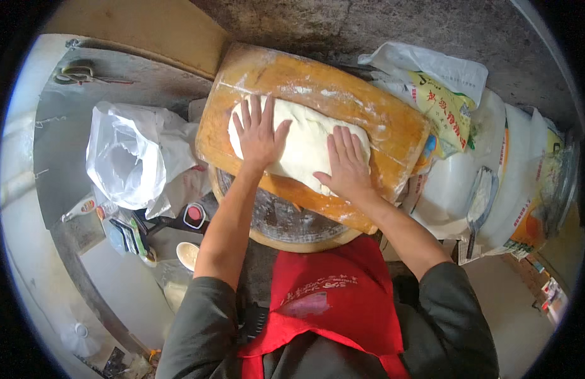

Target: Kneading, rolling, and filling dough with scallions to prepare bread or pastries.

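A thick slab of pale dough (302, 142) lies across a floured wooden board (273, 66). My left hand (260, 137) rests palm down on the dough's left part, its fingers spread. On the right part my right hand (347, 163) also lies flat, with the thumb held out to the side and the other fingers nearly together. Neither hand grips anything. Streaks of flour mark the board beyond the dough. Beneath the board's near edge shows a round wooden board (297, 218) with a dark, flour-dusted surface.
An open clear plastic bag (126, 156) stands at the left, with scissors (79, 75) farther back. A small bowl (188, 255) sits near my left arm. Flour sacks (444, 104) are at the right, where a scoop (482, 199) lies on white plastic. A red apron (335, 289) hangs before me.
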{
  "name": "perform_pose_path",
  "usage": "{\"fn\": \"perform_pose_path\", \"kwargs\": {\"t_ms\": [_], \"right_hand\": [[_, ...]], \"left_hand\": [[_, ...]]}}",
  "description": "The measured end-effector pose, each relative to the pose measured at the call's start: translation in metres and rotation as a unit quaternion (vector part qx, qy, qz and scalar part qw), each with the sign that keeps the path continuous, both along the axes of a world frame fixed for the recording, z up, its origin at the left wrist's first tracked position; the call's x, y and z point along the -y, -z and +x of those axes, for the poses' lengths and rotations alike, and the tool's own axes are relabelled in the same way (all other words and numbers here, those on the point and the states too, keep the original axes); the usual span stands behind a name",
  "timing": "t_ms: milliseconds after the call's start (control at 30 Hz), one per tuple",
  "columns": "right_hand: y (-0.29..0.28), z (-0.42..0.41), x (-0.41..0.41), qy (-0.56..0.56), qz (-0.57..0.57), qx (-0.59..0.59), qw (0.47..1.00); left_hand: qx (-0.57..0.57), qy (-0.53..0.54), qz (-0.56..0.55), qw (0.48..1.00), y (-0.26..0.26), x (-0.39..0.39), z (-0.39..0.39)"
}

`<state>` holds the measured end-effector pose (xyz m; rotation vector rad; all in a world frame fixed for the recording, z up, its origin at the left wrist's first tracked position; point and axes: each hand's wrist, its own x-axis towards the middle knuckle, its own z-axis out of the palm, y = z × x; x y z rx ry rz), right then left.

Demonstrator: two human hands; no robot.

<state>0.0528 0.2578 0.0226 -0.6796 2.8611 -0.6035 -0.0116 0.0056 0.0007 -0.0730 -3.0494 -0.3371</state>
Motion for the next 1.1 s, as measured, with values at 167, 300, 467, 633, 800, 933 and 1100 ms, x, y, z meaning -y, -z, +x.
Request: {"fn": "perform_pose_path", "kwargs": {"t_ms": [167,300,467,633,800,933,1100], "right_hand": [[-0.005,-0.003,-0.01,0.011,0.021,-0.035,0.999],[-0.001,0.005,-0.013,-0.006,0.017,-0.026,0.999],[-0.001,0.002,-0.017,-0.012,0.021,-0.03,0.999],[-0.01,0.007,0.01,0.018,0.025,0.021,0.999],[-0.015,-0.022,0.067,-0.055,0.046,0.042,0.997],[-0.006,-0.031,0.069,-0.032,0.082,-0.001,0.996],[-0.022,-0.021,0.078,-0.047,0.019,0.013,0.999]], "left_hand": [[-0.042,0.003,0.013,0.999,-0.007,0.008,-0.008],[-0.004,0.0,-0.004,1.0,0.0,0.018,0.005],[-0.021,0.015,-0.013,1.0,-0.007,0.024,-0.006],[0.038,0.018,-0.021,0.999,-0.005,0.022,-0.004],[0.027,0.119,0.074,0.99,-0.023,-0.052,0.028],[0.024,0.116,0.072,0.99,-0.027,-0.06,0.015],[0.06,0.101,0.067,0.991,-0.008,-0.045,0.026]]}}
